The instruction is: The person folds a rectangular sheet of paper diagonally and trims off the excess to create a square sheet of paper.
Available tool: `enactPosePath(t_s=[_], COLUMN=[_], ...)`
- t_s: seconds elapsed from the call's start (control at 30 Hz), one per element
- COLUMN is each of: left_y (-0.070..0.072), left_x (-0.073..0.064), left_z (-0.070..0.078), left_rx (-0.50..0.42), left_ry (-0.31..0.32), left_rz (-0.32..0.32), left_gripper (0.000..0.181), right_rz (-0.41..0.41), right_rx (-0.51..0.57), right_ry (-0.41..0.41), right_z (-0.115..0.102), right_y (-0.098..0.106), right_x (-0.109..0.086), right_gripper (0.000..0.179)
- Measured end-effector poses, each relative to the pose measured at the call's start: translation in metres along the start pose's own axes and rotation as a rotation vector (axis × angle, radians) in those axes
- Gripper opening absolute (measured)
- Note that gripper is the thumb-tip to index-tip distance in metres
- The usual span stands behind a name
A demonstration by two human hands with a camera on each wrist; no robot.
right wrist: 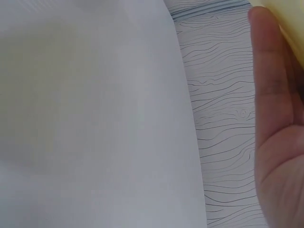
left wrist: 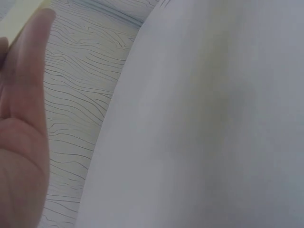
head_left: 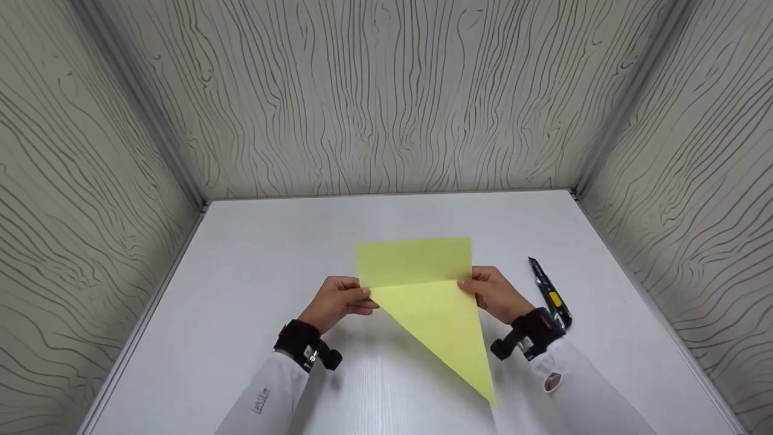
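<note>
Both hands hold up a sheet of yellow paper (head_left: 435, 320) above the white table. A crease or fold edge runs across it, with a flat band above and a triangular part that tapers to a point at lower right. The left hand (head_left: 344, 297) pinches its left edge by the fold, thumb in front. On the opposite edge the right hand (head_left: 498, 294) pinches the paper at about the same height. In the left wrist view, part of the left hand (left wrist: 23, 123) and a paper corner show; the right wrist view likewise catches the right hand (right wrist: 280, 128) beside the paper (right wrist: 289, 19).
A black utility knife (head_left: 551, 294) with a yellow slider lies on the white table (head_left: 259, 254), just right of the right hand. Wood-grain panels (head_left: 374, 103) enclose the table at the back and both sides. Each wrist wears a black strapped camera (head_left: 300, 341).
</note>
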State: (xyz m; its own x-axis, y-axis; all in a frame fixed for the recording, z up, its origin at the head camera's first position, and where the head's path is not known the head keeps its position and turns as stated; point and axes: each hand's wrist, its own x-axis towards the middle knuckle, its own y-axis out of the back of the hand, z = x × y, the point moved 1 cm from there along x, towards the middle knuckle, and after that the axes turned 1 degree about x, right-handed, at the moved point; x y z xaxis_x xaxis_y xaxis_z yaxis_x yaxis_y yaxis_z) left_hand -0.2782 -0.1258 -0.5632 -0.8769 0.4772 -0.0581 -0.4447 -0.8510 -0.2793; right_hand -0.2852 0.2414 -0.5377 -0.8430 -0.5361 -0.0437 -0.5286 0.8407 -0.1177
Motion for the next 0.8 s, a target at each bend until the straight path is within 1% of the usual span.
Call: enactPosePath(t_s=[0.1, 0.23, 0.4, 0.5, 0.6, 0.7, 0.8], left_y=[0.0003, 0.0006, 0.001, 0.0018, 0.0033, 0.0048, 0.0061], left_x=[0.0007, -0.0006, -0.0025, -0.0027, -0.0029, -0.0034, -0.0045], left_z=[0.0014, 0.0041, 0.0073, 0.0078, 0.0074, 0.0076, 0.0088], left_rx=[0.022, 0.023, 0.03, 0.042, 0.055, 0.064, 0.072], left_ry=[0.005, -0.001, -0.024, -0.036, -0.044, -0.054, -0.065], left_rz=[-0.002, -0.014, -0.061, -0.082, -0.092, -0.109, -0.126], left_gripper=[0.019, 0.022, 0.02, 0.02, 0.02, 0.024, 0.027], right_rz=[-0.024, -0.059, -0.097, -0.098, -0.073, -0.06, -0.084], right_rx=[0.004, 0.014, 0.024, 0.015, -0.009, -0.014, 0.01], right_ry=[0.018, 0.026, 0.037, 0.045, 0.046, 0.058, 0.089], right_z=[-0.0023, -0.0041, -0.0057, -0.0067, -0.0075, -0.0077, -0.0077], right_y=[0.0009, 0.002, 0.0024, 0.0023, 0.0019, 0.0016, 0.0011], right_x=[-0.0007, -0.0014, -0.002, -0.0028, -0.0038, -0.0039, -0.0039], right_gripper=[0.029, 0.03, 0.033, 0.035, 0.036, 0.035, 0.033])
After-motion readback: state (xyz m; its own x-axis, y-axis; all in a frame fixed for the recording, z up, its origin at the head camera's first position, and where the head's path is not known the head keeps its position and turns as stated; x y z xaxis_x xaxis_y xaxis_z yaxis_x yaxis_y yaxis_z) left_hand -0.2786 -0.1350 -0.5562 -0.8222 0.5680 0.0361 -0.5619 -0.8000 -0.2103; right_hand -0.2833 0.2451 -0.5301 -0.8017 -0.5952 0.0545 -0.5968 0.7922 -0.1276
